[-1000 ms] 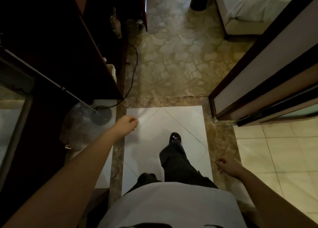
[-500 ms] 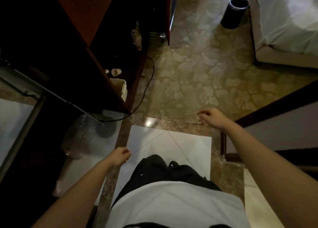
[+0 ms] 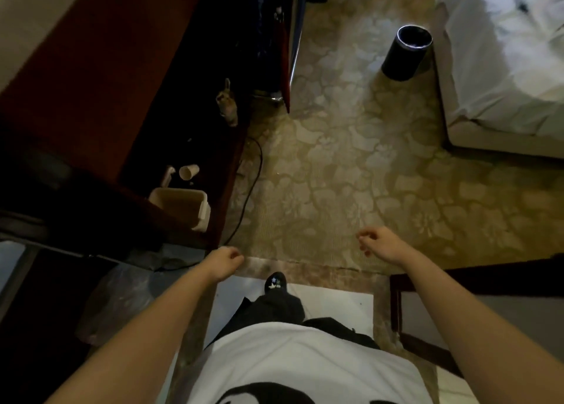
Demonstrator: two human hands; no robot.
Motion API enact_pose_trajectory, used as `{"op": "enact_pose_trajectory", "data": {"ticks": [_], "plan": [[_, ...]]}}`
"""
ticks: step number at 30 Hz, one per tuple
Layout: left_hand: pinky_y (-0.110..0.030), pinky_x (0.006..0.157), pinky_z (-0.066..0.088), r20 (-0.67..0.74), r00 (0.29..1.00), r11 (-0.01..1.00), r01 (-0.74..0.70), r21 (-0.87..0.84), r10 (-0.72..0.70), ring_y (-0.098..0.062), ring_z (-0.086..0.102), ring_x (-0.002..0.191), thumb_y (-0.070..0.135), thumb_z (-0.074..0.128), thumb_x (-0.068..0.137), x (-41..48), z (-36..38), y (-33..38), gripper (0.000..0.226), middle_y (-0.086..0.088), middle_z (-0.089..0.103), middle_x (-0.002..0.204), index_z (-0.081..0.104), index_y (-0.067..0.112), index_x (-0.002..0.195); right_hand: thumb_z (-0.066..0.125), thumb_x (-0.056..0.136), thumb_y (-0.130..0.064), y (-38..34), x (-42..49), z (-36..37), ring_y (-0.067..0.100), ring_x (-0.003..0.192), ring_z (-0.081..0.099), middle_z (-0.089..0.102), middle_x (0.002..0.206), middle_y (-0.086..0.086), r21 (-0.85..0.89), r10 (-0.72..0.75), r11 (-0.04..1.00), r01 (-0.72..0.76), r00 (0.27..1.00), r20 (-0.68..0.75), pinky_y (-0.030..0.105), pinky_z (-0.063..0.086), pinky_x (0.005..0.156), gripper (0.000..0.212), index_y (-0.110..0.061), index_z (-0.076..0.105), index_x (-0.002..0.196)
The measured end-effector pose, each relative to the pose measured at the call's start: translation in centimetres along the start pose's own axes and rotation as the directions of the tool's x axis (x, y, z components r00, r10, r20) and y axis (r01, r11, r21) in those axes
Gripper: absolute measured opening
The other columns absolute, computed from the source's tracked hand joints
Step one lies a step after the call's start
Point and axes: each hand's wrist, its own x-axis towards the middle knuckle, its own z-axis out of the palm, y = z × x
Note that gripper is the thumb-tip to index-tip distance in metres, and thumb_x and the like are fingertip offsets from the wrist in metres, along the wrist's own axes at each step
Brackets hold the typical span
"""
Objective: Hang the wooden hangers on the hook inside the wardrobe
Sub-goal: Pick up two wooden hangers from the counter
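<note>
No wooden hanger and no hook shows in the head view. My left hand [image 3: 225,263] hangs in front of me with its fingers curled into a loose fist and nothing in it. My right hand [image 3: 378,243] is out to the right at about the same height, fingers loosely curled and slightly apart, also holding nothing. Both hands hover over the threshold where white floor tiles [image 3: 332,304] meet patterned carpet [image 3: 351,159]. A dark wooden cabinet [image 3: 100,77] runs along my left; its inside is too dark to read.
A black waste bin [image 3: 406,52] stands on the carpet at the far right, beside a white bed [image 3: 503,52]. A cream box [image 3: 183,205] and a paper cup [image 3: 189,171] sit at the cabinet's foot. A black cable [image 3: 250,183] trails across the carpet. A dark door frame [image 3: 476,277] is on my right.
I have stepped forward off the tiles towards the carpet, and the view has tilted up, bringing the bin and bed closer. My right hand swung forward from my side; the left stayed curled.
</note>
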Motion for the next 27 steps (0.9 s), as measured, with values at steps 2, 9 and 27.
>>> {"op": "enact_pose_trajectory", "data": {"ticks": [2,9,27], "plan": [[-0.036,0.087,0.045,0.015,0.999,0.999,-0.047,0.005,0.047,-0.027,0.057,0.106,0.023,0.044,0.096,2.3,-2.8,3.3,0.03,-0.012,0.06,0.112,0.057,0.007,0.118,0.045,0.096,-0.016,0.3,1.6,-1.0,0.026,0.086,0.06,0.062,0.095,0.014,-0.024,0.039,0.999,-0.039,0.999,0.011,0.04,0.05,0.086,0.032,0.002,0.057,0.12],[-0.034,0.092,0.044,-0.065,0.992,0.993,-0.112,-0.038,0.109,-0.027,0.057,0.11,0.024,0.043,0.097,7.8,-8.9,11.8,0.032,-0.012,0.061,0.117,0.056,0.007,0.12,0.044,0.096,-0.014,-0.8,7.0,-5.4,0.025,0.086,0.059,0.06,0.089,0.011,-0.046,0.099,0.994,-0.097,0.994,0.047,0.03,0.05,0.073,0.029,0.001,0.056,0.118],[-0.03,0.084,0.046,-0.351,0.917,0.947,0.075,-0.312,-0.189,-0.017,0.056,0.1,0.029,0.041,0.098,12.0,-14.9,21.7,0.03,-0.006,0.06,0.114,0.054,0.015,0.121,0.042,0.097,-0.011,-25.5,26.0,-21.9,0.016,0.078,0.056,0.059,0.098,0.012,-0.241,-0.44,0.782,0.575,0.783,0.44,0.005,0.042,0.054,0.03,0.0,0.055,0.122]]}}
